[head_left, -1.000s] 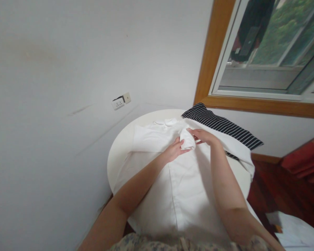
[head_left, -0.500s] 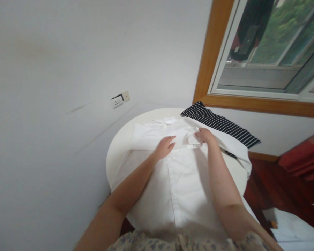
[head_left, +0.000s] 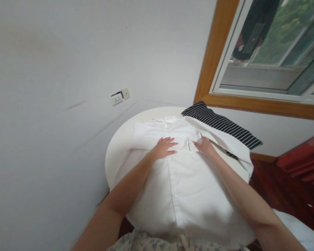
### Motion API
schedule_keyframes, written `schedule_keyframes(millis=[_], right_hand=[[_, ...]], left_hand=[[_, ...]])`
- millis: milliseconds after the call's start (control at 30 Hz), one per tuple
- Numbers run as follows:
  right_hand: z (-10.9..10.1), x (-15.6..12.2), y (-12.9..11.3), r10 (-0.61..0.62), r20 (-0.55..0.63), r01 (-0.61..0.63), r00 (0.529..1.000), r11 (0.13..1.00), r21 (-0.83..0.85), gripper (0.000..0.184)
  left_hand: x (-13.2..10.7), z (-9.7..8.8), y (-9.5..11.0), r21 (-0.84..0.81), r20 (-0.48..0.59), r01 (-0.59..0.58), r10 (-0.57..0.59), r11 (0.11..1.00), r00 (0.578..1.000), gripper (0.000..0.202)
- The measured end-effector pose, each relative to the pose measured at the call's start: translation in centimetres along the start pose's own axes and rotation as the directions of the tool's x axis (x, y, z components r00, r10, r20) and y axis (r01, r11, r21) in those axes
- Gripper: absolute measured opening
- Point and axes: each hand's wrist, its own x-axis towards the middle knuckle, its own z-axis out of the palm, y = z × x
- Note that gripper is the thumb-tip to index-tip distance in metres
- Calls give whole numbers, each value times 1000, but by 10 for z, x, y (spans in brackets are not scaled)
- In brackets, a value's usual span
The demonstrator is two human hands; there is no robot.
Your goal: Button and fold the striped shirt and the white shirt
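Observation:
A white shirt [head_left: 159, 188] with a collar lies spread over a round white table [head_left: 115, 150], its collar at the far side and its lower part hanging towards me. My left hand [head_left: 163, 148] rests flat on the shirt's middle, fingers stretched and spread. To its right, my right hand [head_left: 206, 146] grips a small folded part of the shirt between thumb and fingers; the fingertips are partly hidden by cloth. One long sleeve [head_left: 231, 139] stretches out to the right over the table edge.
A black-and-white striped cloth [head_left: 219, 122] lies partly under the sleeve at the table's back right. The wall with a socket [head_left: 117, 99] stands close behind and left. A wood-framed window [head_left: 251, 101] is at the right; white cloth [head_left: 300, 226] lies low at the right.
My right hand has drawn slightly towards me with the folded cloth, and its elbow has swung outward. The fingers of my left hand have spread wider on the shirt.

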Motion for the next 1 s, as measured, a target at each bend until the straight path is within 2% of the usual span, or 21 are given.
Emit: schedule_keyframes(millis=[167, 300, 400, 467, 567, 633, 700, 733, 800, 900, 1000], right_hand=[[8, -14, -4, -15, -106, 16, 994, 1000, 7, 60], [-2, -10, -1, -71, -152, 96, 986, 982, 163, 60], [-11, -9, 4, -87, -113, 109, 990, 972, 206, 64], [-14, -12, 7, -107, -28, 110, 994, 983, 148, 64], [-15, -20, 6, -123, 63, 126, 990, 991, -41, 61], [-16, -26, 2, -140, -5, 137, 990, 976, -171, 60], [-17, -29, -6, -208, -141, 168, 968, 953, -253, 58], [-17, -29, -10, -261, -190, 205, 946, 940, -272, 55], [-11, -31, -18, -386, -201, 328, 900, 906, -267, 45], [6, -34, -26, -537, -64, 515, 841, 832, -204, 42], [22, -38, -28, -563, 59, 563, 825, 806, -181, 50]], left_hand=[[5, -3, -2, 5, -20, -153, 153, 988, 988, 35], [3, -14, -2, 10, -28, -191, 191, 982, 981, 29], [-3, -27, 2, -32, -39, -209, 208, 977, 977, 29], [-6, -34, 7, -46, -17, -207, 206, 977, 978, 26], [-7, -40, 15, -31, 10, -194, 195, 980, 981, 26], [-5, -40, 17, -29, -3, -192, 192, 981, 981, 32], [-3, -36, 16, -26, -21, -188, 188, 982, 982, 35], [-2, -32, 13, -13, -35, -173, 173, 985, 984, 35], [-2, -23, 5, 38, -75, -81, 83, 996, 994, 34], [-6, -8, -11, 112, -85, 164, -155, 980, 984, 45], [-11, -1, -30, 151, -21, 321, -322, 935, 946, 55]])
